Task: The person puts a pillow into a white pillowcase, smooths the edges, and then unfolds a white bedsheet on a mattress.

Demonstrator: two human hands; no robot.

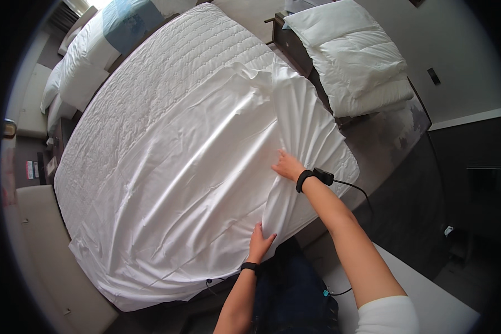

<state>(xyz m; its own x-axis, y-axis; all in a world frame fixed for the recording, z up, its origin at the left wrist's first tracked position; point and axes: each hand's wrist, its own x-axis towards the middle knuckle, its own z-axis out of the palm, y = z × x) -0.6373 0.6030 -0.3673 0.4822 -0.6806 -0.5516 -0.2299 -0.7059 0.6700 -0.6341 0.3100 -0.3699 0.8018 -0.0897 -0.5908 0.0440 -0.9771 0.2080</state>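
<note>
A white satin-like sheet [200,167] lies wrinkled over the near part of a quilted white mattress [167,58]. Along its right side the sheet is turned over into a gathered, pleated fold [302,112]. My right hand [289,166] rests at that fold, fingertips touching the fabric; whether it pinches any cloth is unclear. Lower down, close to the mattress's near edge, my left hand [261,243] lies against the narrow end of the fold with thumb and fingers apart. Both wrists wear black bands, and the right one carries a small black box with a cable.
A folded white duvet [355,62] is piled on dark furniture [292,46] beyond the mattress's far right side. Another bed [87,50] with a blue runner stands at upper left. A padded headboard [54,238] borders the left side. Behind me at lower right is a white surface [417,288].
</note>
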